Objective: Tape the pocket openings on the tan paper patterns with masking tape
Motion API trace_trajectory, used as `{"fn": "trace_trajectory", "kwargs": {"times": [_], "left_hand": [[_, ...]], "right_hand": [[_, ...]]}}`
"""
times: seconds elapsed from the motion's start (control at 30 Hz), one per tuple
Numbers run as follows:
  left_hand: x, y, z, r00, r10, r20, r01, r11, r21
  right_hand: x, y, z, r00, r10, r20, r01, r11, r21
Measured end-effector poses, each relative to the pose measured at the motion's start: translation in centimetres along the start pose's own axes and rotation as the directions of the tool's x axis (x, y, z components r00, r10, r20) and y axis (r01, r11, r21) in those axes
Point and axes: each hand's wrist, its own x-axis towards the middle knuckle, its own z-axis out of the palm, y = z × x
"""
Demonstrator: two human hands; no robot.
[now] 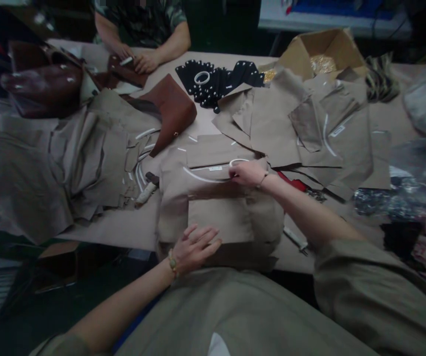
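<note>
A beige fabric piece [220,217] with a sewn-on panel lies in front of me at the table's near edge. My left hand [198,247] rests on its lower part with the fingers spread, holding nothing. Near the upper right of the fabric, my right hand [248,173] has its fingers closed on a white ring of tape [238,161]. A curved white strip [205,177] runs along the fabric's upper part, ending close to the right fingertips. Just above it is a small white label [215,168].
Stacked beige pieces [86,158] lie left, more [272,118] at the back right. Brown leather [171,111], black studded pieces [220,81] and a cardboard box [322,49] stand farther back. Across the table, a person's hands [142,62] touch brown leather. A light-handled tool [148,193] lies left.
</note>
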Motion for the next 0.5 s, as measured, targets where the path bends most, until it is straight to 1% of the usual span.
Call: {"fn": "trace_trajectory", "kwargs": {"times": [0.03,0.07,0.1,0.13,0.17,0.2,0.23,0.27,0.3,0.33,0.37,0.4,0.43,0.5], "left_hand": [[-0.9,-0.1,0.0,0.998,-0.042,-0.045,0.043,0.999,0.026],[-1.6,-0.3,0.2,0.993,-0.092,-0.076,0.096,0.994,0.046],[-2.1,-0.6,0.4,0.987,-0.141,-0.081,0.146,0.988,0.057],[-2.3,-0.9,0.8,0.981,-0.186,-0.052,0.189,0.980,0.060],[-2.3,-1.1,1.4,0.975,-0.220,0.004,0.220,0.974,0.057],[-2.1,-1.3,2.2,0.967,-0.243,0.075,0.239,0.970,0.050],[-1.7,-1.4,3.1,0.956,-0.256,0.147,0.252,0.967,0.041],[-1.1,-1.4,4.1,0.942,-0.266,0.203,0.265,0.964,0.033],[-0.5,-1.4,5.1,0.929,-0.282,0.241,0.283,0.959,0.028],[0.1,-1.4,6.1,0.916,-0.307,0.258,0.310,0.950,0.028],[0.7,-1.4,7.0,0.904,-0.336,0.263,0.341,0.940,0.028],[1.2,-1.5,7.8,0.892,-0.367,0.264,0.373,0.928,0.030],[1.7,-1.7,8.4,0.879,-0.396,0.264,0.402,0.915,0.033],[2.5,-2.1,9.0,0.858,-0.436,0.271,0.441,0.896,0.048]], "right_hand": [[-0.5,2.5,-2.1,0.997,0.076,-0.019,-0.076,0.997,0.009],[-1.1,5.8,-4.4,0.983,0.183,-0.030,-0.183,0.983,0.010],[-1.6,9.5,-6.6,0.953,0.299,-0.041,-0.299,0.954,-0.013],[-2.4,13.6,-8.7,0.925,0.367,-0.099,-0.371,0.928,-0.025],[-3.3,17.5,-10.3,0.891,0.427,-0.154,-0.434,0.901,-0.012],[-4.5,21.2,-11.4,0.848,0.489,-0.203,-0.496,0.868,0.015],[-6.0,24.1,-11.7,0.777,0.544,-0.317,-0.559,0.827,0.050],[-7.9,26.2,-11.3,0.687,0.597,-0.414,-0.619,0.780,0.096],[-10.1,27.3,-10.0,0.597,0.632,-0.494,-0.649,0.742,0.166],[-12.6,27.5,-7.9,0.512,0.666,-0.542,-0.661,0.709,0.247],[-15.3,26.8,-5.2,0.455,0.696,-0.556,-0.650,0.686,0.327],[-18.1,25.4,-1.9,0.427,0.720,-0.546,-0.617,0.674,0.406],[-20.8,23.5,1.8,0.431,0.756,-0.492,-0.592,0.648,0.478],[-26.1,19.1,9.5,0.407,0.858,-0.314,-0.622,0.512,0.592]]}}
